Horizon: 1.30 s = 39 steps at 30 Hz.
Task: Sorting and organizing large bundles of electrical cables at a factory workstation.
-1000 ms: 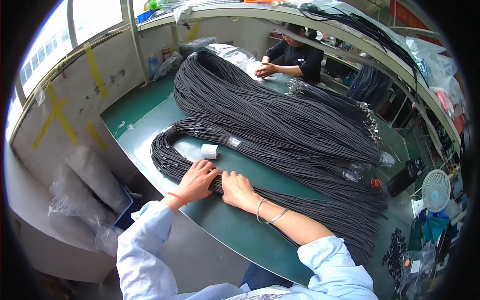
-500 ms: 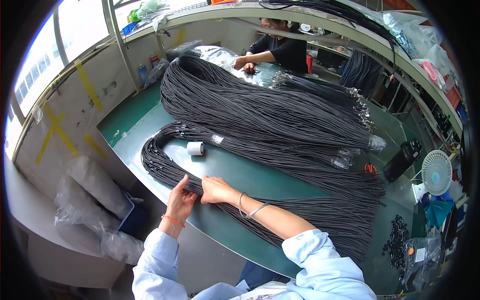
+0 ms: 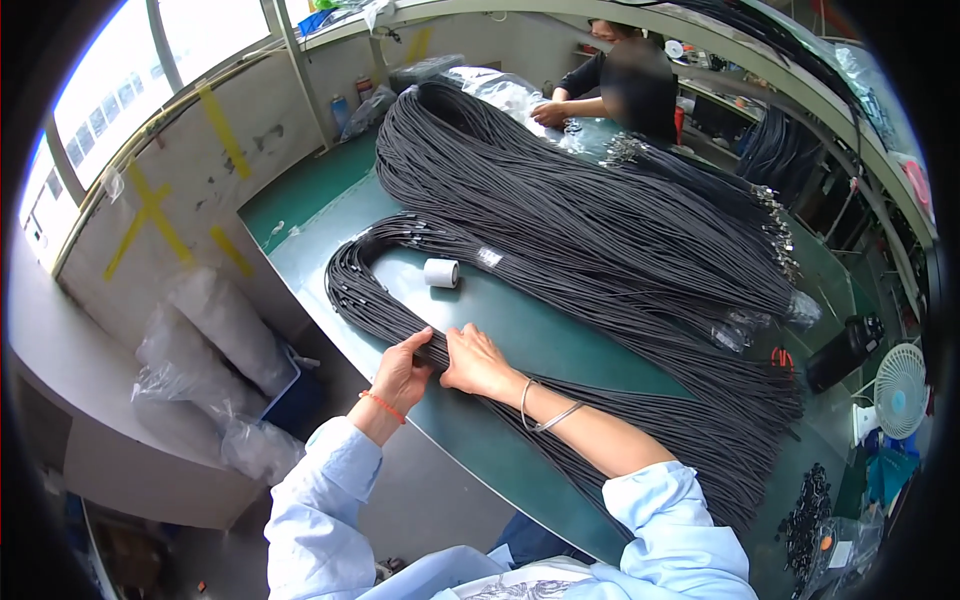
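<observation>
A U-shaped bundle of thin black cables (image 3: pixel 352 275) lies along the near side of the green-topped table. My left hand (image 3: pixel 403 372) closes around its near leg, thumb on top. Right beside it, my right hand (image 3: pixel 474 362) wraps over the same cables, its fingertips partly hidden behind the bundle. Inside the bend sits a small white roll (image 3: pixel 441 273), apart from both hands. Clear tape (image 3: pixel 489 257) binds the bundle's far leg.
Behind lies a larger bundle of black cables (image 3: pixel 560 190); a co-worker's hands (image 3: pixel 550 113) are at the far side. On the right stand a black bottle (image 3: pixel 845 352), a small fan (image 3: pixel 900 392) and a pile of small black parts (image 3: pixel 805 525). Plastic-wrapped bags (image 3: pixel 215 340) stand left, below the table.
The view has shifted, so the table sits further right and higher in it. My left hand has moved in and closed around the cables, close against my right hand.
</observation>
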Motion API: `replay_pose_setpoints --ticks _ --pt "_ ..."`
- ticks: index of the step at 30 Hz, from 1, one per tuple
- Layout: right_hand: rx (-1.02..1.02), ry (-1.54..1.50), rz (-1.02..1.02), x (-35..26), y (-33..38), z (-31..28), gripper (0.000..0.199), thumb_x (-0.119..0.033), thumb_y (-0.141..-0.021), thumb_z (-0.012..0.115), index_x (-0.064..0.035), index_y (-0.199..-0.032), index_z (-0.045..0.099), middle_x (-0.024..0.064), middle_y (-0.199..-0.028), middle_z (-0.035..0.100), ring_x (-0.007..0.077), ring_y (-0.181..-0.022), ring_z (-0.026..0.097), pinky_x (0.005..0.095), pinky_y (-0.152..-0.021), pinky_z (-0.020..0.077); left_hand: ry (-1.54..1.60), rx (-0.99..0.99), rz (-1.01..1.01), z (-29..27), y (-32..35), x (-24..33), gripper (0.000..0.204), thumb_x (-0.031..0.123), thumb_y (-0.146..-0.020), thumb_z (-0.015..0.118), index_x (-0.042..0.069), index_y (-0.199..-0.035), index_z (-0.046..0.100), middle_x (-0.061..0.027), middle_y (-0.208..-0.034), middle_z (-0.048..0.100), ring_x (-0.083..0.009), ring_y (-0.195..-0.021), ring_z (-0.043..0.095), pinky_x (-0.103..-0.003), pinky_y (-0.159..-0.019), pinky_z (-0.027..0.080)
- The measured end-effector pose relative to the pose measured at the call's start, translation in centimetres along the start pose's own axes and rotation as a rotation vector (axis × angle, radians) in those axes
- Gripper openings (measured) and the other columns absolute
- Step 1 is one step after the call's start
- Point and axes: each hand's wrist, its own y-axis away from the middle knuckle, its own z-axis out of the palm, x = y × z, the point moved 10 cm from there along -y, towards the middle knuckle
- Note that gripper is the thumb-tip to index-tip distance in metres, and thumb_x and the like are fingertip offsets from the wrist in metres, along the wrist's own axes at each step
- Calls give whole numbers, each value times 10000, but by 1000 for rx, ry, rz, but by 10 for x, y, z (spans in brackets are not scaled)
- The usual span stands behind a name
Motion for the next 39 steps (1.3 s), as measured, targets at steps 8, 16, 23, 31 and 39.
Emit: replay_pose_setpoints --ticks 8,16,23,31,39 --pt "-269 -190 138 6 -7 11 736 -236 -616 820 157 -1143 489 302 -999 682 398 -974 695 429 -864 564 122 -73 -111 12 9 11 197 168 -901 728 47 -1031 646 -65 -985 671 -214 -961 644 -390 -903 520" --pt "-263 -171 161 5 -17 6 642 -248 -640 772 134 -1108 554 307 -996 687 406 -987 690 433 -862 562 -249 -130 -142 12 18 12 245 266 -925 716 37 -992 661 -81 -1017 678 -169 -954 637 -349 -874 513" --pt "-255 34 134 30 -16 -1 455 -228 -690 694 67 -1034 648 302 -924 694 443 -953 683 479 -855 551 -1496 -240 5 65 18 61 206 245 -911 718 48 -952 675 -104 -1001 673 -147 -939 640 -333 -818 520" --pt "-199 32 124 8 -14 -6 323 -115 -760 569 75 -1010 646 305 -943 696 436 -952 692 481 -844 556 -1718 -569 1279 142 -34 124 192 171 -798 762 81 -948 682 -78 -956 677 -302 -897 660 -373 -791 526" --pt "-188 -21 110 13 -12 0 347 -110 -739 626 89 -1021 587 314 -884 686 448 -908 689 498 -795 556 -1749 -655 1176 137 -54 112 159 176 -822 737 65 -910 663 -67 -934 670 -301 -867 666 -380 -764 538"
